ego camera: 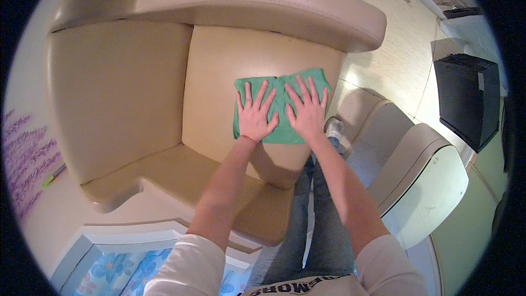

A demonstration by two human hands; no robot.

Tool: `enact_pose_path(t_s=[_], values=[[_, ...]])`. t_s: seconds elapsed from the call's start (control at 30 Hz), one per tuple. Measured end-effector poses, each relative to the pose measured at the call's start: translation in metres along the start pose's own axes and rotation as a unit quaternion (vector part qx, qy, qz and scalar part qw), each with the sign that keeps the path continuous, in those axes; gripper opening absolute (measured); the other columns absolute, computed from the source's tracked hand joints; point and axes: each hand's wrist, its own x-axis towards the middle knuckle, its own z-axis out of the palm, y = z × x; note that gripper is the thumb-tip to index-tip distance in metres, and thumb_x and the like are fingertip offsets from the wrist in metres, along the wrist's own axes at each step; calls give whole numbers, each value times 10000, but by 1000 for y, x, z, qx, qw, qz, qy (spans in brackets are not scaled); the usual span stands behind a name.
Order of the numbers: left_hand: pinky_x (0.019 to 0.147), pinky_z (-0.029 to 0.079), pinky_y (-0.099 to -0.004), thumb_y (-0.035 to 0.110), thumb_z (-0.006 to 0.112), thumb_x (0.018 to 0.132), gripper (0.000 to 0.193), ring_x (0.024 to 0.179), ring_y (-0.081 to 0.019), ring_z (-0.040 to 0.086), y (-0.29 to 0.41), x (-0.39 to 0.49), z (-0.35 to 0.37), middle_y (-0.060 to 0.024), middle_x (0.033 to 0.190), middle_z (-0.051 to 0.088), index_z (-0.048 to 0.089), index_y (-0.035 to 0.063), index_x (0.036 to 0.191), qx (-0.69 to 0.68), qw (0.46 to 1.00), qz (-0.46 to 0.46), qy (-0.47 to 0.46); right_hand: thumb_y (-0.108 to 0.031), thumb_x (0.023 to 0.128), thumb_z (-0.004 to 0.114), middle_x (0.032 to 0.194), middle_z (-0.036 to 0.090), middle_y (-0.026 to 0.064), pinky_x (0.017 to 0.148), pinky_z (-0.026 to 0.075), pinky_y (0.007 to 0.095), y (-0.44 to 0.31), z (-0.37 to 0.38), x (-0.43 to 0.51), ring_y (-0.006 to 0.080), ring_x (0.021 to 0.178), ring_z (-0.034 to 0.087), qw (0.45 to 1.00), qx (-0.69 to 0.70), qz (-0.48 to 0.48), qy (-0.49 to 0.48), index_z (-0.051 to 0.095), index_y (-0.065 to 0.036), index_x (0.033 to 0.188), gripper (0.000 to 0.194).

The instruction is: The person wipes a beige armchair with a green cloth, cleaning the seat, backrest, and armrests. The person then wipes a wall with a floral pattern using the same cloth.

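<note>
A green cloth [283, 135] lies spread over the front part of the tan, leather-like seat cushion [222, 57] of a sofa. My left hand [254, 117] rests flat on the cloth's left half, fingers apart. On its right half my right hand [307, 115] presses palm down, also with spread fingers. The cloth's far right corner reaches close to the seat's front edge. To the left of the cushion rises the sofa's backrest [119, 94]. A thick padded armrest [263, 6] runs along the far side, and another armrest [259, 209] passes beneath my forearms.
Two padded grey-beige seats or stools [380, 131] [423, 185] stand right of the sofa. A black box-shaped object [464, 100] is farther right. Below left, blue floral fabric [111, 269] shows inside a white frame. Purple plant-like decoration [33, 148] marks the left wall.
</note>
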Motion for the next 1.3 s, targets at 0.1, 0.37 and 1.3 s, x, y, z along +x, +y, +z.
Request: enact_pose_path(t_s=[0.1,0.37,1.3], values=[[1146,114,-730,430,570,853,669,1484,-510,176,15,2,8,-38,1630,313,465,291,1499,27,990,-120,65,-324,920,601,1602,339,74,1176,122,667,-17,7,2,347,1499,251,996,-22,78,40,509,-276,1460,549],[1135,78,-750,391,492,897,653,1486,-555,90,67,-109,48,-87,1662,233,419,252,1531,30,957,-282,62,-266,927,616,1598,334,117,1170,141,681,-45,27,-114,410,1480,257,992,10,121,-42,531,-269,1445,525],[1158,308,-551,232,529,938,560,1476,-389,301,94,87,30,-137,1580,378,470,85,1475,-39,994,-65,73,-19,940,541,1512,450,166,1156,357,475,37,-2,23,393,1414,397,974,146,93,146,576,-33,1353,415]])
